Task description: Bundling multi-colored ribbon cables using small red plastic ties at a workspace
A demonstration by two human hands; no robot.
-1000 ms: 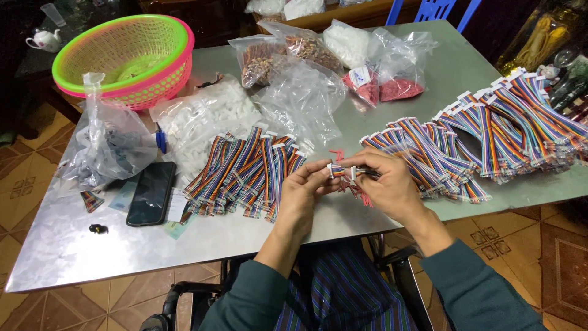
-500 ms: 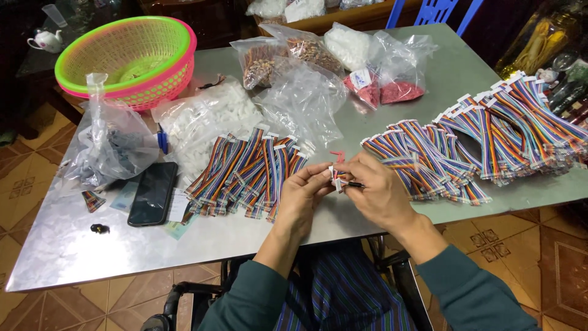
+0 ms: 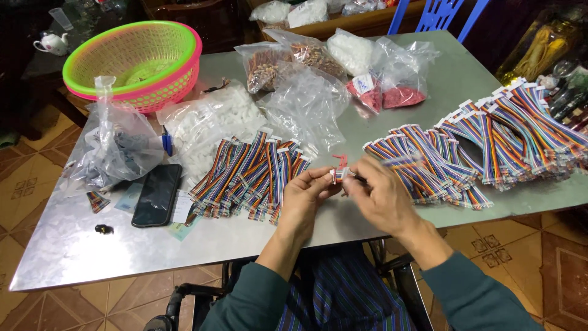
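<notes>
My left hand (image 3: 304,201) and my right hand (image 3: 383,197) meet over the front middle of a metal table (image 3: 73,257). Both pinch a small white connector (image 3: 338,175) on a short rainbow ribbon cable, which my right hand mostly hides. A small red plastic piece (image 3: 340,161) lies just behind the fingertips. A pile of rainbow ribbon cables (image 3: 251,175) lies left of my hands. A longer row of the same cables (image 3: 490,141) stretches away to the right.
A black phone (image 3: 157,194) lies at front left beside a knotted clear bag (image 3: 113,144). Behind stand stacked green and pink baskets (image 3: 133,61) and bags of white, brown and red parts (image 3: 306,92). Blue chair (image 3: 438,15) beyond the table.
My hands have drawn closer together and my right hand has shifted slightly right over the connector. Everything else on the table is as before.
</notes>
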